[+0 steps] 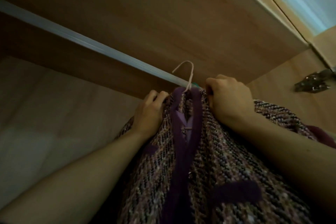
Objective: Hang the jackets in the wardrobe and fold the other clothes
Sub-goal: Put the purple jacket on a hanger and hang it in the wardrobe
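Observation:
A purple tweed jacket [218, 151] with dark purple trim hangs on a pale pink hanger [189, 76], filling the lower middle of the view. The hanger's hook rises just in front of the white wardrobe rail [81, 39]; whether it rests on the rail I cannot tell. My left hand [149, 112] grips the jacket's left shoulder. My right hand [227, 96] pinches the jacket's right shoulder near the collar. A bit of a green hanger [196, 84] shows behind the collar on the rail.
The wooden wardrobe top and back panel [163, 14] lie behind the rail. A side panel [291, 87] with a metal door hinge [316, 82] stands at the right. The wardrobe door edge [272, 5] and a bright wall are at the upper right.

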Demonstrator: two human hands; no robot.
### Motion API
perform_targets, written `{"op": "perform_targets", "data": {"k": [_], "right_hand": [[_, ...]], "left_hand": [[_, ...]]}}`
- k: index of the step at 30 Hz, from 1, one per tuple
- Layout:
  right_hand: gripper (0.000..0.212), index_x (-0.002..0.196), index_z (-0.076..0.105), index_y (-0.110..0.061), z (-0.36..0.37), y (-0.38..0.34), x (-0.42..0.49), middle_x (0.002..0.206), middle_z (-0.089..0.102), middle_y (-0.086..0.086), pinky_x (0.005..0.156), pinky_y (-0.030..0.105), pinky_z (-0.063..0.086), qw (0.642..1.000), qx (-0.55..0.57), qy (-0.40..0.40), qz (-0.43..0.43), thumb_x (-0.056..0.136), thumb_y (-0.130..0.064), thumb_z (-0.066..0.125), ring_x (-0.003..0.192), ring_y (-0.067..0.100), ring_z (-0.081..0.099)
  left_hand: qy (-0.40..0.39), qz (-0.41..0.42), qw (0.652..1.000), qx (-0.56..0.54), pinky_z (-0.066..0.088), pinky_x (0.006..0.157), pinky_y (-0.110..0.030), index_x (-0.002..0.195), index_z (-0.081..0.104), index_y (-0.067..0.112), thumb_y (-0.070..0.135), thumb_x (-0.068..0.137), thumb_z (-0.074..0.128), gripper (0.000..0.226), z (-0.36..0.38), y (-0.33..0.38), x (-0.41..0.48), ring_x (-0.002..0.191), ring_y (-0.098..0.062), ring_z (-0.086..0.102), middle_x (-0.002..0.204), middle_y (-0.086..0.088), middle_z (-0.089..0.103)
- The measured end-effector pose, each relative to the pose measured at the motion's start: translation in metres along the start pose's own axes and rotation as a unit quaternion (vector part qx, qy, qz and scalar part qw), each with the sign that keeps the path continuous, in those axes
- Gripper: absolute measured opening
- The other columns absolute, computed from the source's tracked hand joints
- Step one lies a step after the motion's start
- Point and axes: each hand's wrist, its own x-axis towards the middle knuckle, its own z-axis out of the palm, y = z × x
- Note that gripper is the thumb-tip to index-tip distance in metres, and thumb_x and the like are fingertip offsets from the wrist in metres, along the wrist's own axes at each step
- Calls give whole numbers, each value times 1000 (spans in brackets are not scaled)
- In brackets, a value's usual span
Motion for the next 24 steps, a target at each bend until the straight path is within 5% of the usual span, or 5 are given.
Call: {"op": "perform_targets", "data": {"k": [13,17,20,22,24], "right_hand": [[15,102,61,-17,30,-6,-6,101,58,7,61,36,39,996,-76,-36,18,98,-17,47,87,33,60],[23,112,64,-11,33,-18,-35,102,56,11,60,36,35,994,-111,-5,-12,100,-18,45,91,35,59],[31,121,60,-6,36,-18,-47,111,58,16,68,41,38,991,-122,-16,-43,99,-23,47,96,39,57],[52,133,52,-4,39,-16,-58,132,54,20,94,49,40,984,-155,-68,-47,98,-42,41,116,41,51],[76,153,29,-7,42,-19,-76,158,30,17,118,56,15,965,-216,-144,-42,95,-57,17,144,38,26]], "left_hand": [[18,-27,995,-99,45,69,-40,106,56,19,11,95,52,15,76,-27,-14,86,-28,57,96,-7,59],[38,-76,978,-192,49,90,-36,132,54,22,22,101,50,31,80,-16,-62,111,-20,59,125,-2,63],[6,-68,980,-188,34,113,-46,152,32,28,43,103,41,52,83,-15,-86,141,-17,37,156,3,38],[-57,-100,987,-111,12,119,-60,157,13,35,56,101,27,61,83,-12,-94,151,-17,11,166,6,10],[-129,-148,980,-40,-6,115,-67,155,-2,42,63,99,22,65,81,-8,-106,152,-17,-10,165,9,-11]]}}
